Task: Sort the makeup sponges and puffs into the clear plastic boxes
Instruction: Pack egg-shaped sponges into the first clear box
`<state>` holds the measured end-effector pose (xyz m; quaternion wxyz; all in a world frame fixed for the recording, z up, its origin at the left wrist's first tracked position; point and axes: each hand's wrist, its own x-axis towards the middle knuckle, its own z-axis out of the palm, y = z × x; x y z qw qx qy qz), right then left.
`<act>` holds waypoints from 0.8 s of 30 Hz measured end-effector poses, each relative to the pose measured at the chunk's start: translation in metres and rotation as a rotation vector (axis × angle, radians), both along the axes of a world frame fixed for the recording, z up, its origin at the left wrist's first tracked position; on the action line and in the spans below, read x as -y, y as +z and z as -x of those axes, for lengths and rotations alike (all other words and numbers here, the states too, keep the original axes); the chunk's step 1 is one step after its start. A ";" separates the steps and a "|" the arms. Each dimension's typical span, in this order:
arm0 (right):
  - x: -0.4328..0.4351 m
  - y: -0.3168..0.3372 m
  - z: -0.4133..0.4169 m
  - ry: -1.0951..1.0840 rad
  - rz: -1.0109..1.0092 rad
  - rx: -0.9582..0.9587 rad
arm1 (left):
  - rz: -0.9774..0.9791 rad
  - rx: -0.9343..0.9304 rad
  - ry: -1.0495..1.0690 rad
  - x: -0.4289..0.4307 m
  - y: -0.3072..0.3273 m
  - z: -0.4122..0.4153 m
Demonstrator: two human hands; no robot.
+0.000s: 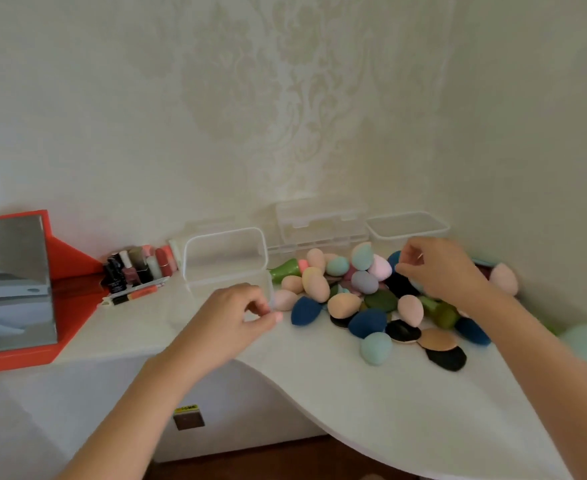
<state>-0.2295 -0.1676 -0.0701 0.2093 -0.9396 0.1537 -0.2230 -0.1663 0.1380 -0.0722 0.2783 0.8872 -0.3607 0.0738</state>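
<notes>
head view. a red-framed mirror (11,285) stands at the left of the white tabletop (319,403), with nail polish bottles (129,271) just beside it. three groups of clear boxes line the wall: near box (224,258), stacked boxes (319,223), right box (406,226). the right hand (437,268) covers part of the sponge pile (351,292), fingers curled; whether it grips anything cannot be told. the left hand (236,317), fingers curled, thumb meeting forefinger, sits at the near box's front corner; contact unclear. the pile lies between the hands: egg-shaped sponges in peach, blue, mint and pink, plus flat round puffs (437,339).
</notes>
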 end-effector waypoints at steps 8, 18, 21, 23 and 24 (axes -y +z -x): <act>0.027 0.008 0.042 -0.117 0.005 -0.465 | 0.064 -0.019 -0.330 0.079 -0.081 0.015; 0.020 -0.021 0.030 -0.030 0.307 -0.512 | 0.098 -0.026 -0.280 0.085 -0.104 0.009; 0.020 -0.023 0.024 -0.047 0.354 -0.483 | 0.113 -0.039 -0.274 0.084 -0.104 0.007; 0.018 -0.025 0.022 -0.040 0.371 -0.466 | 0.162 -0.003 -0.244 0.083 -0.103 0.006; 0.017 -0.025 0.022 -0.030 0.357 -0.467 | 0.191 0.039 -0.216 0.083 -0.102 0.004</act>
